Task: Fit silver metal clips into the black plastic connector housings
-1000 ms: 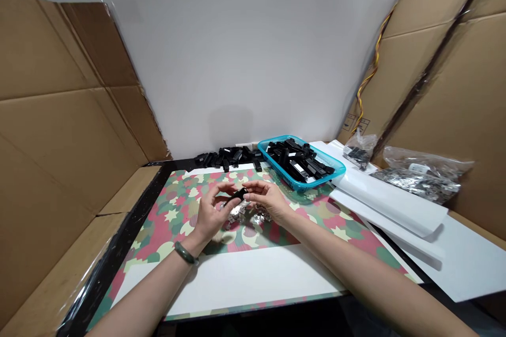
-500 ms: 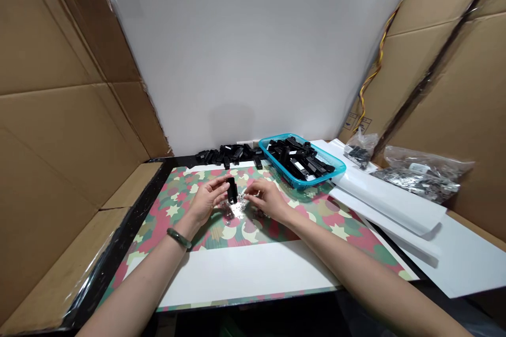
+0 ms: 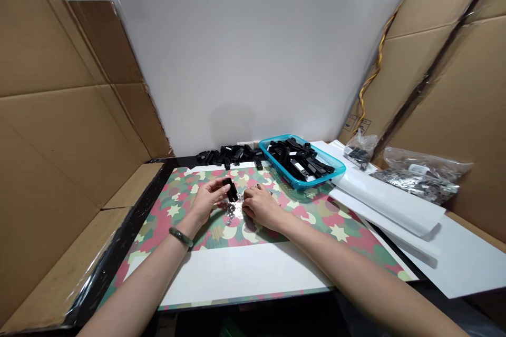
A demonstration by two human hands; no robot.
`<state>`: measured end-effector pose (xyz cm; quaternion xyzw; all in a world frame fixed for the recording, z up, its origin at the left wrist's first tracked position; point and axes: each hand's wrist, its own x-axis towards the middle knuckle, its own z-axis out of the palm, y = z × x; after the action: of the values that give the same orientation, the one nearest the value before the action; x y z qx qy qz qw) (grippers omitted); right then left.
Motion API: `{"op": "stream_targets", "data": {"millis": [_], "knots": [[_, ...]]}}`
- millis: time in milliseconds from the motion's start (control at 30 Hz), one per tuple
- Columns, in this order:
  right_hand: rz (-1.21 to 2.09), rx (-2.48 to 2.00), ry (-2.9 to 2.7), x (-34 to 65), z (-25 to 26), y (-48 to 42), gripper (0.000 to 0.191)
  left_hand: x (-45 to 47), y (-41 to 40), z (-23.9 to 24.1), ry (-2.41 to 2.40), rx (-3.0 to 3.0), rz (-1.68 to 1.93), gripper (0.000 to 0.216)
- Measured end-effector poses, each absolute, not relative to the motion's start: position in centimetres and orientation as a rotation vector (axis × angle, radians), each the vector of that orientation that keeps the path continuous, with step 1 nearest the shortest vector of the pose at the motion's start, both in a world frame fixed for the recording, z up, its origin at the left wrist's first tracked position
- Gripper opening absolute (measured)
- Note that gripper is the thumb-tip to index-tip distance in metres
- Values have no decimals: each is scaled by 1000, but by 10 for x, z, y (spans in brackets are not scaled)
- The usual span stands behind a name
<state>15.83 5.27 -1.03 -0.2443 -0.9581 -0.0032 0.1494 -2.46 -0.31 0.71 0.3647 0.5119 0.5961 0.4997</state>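
Note:
My left hand [image 3: 205, 201] grips a small black plastic connector housing [image 3: 230, 190] between thumb and fingers, above the mat. A loose cluster of small silver metal pieces [image 3: 236, 210] lies on the camouflage-patterned mat [image 3: 316, 216], just below the housing. My right hand [image 3: 261, 208] rests beside that cluster with its fingers curled down, close to the black housing but apart from it. Its fingertips partly hide what lies under them, so I cannot tell whether they pinch a metal piece.
A turquoise basket [image 3: 302, 165] full of black housings stands at the mat's back edge, with a heap of black housings [image 3: 228, 156] to its left. Plastic bags of parts [image 3: 419, 176] lie on white sheets at the right. Cardboard panels [image 3: 59, 116] line both sides.
The black housing has gone from lying across my fingers between both hands to standing upright in my left hand. My right hand has moved off it and lowered beside the silver pieces.

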Motion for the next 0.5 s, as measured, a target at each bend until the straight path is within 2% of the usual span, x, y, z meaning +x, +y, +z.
{"op": "stream_targets", "data": {"millis": [300, 500], "knots": [[-248, -636, -2910, 157, -3, 48, 17, -21, -2, 4, 1266, 909, 1438, 57], [-218, -628, -2853, 156, -10, 51, 20, -22, -2, 3, 1274, 926, 1418, 58]]}}
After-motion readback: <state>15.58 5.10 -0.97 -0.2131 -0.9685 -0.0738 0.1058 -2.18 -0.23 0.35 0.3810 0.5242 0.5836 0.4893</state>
